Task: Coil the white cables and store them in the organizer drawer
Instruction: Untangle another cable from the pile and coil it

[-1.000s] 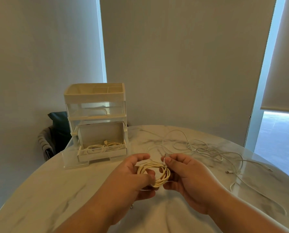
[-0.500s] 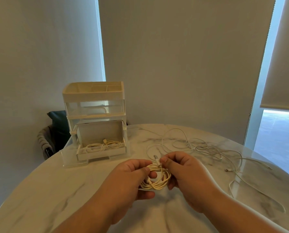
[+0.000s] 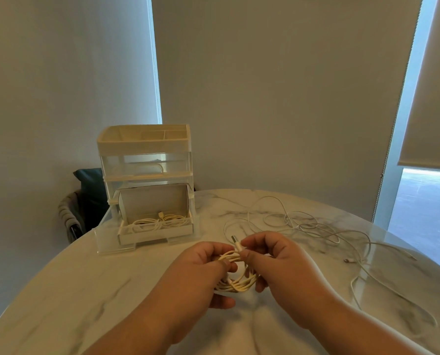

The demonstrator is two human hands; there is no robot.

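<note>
1. Your left hand [image 3: 203, 272] grips a coiled cable [image 3: 235, 284], thumb on top and fingers curled under the loops, holding the bundle just above the table [image 3: 85, 290].
2. Your right hand [image 3: 278, 272] pinches the cable's plug [image 3: 235, 241] end between thumb and forefinger at the top of the coil. Its other fingers curl round the coil's right side.
3. The two hands sit close together, almost touching, with the coil between them.
4. Ahead of your left hand and slightly to its left stands the organizer [image 3: 144, 185], well apart from both hands.
5. Its lower drawer [image 3: 155, 230] is pulled out toward you. Inside lies one stored cable [image 3: 160, 221], loosely coiled across the drawer floor with a plug showing at the back.
6. The upper drawer [image 3: 144, 163] above it is pushed in. A pale curved shape shows through its clear wall, too faint to identify.
7. The top tray [image 3: 142, 139] is split into compartments, and what they hold cannot be seen from this angle.
8. Ahead of your right hand and out to its right, loose cables [image 3: 303, 224] sprawl tangled over the table, one strand trailing back past your right wrist.
9. Beyond the organizer, left of your left hand, a chair [image 3: 70, 216] with a dark cushion stands behind the table edge.
</note>
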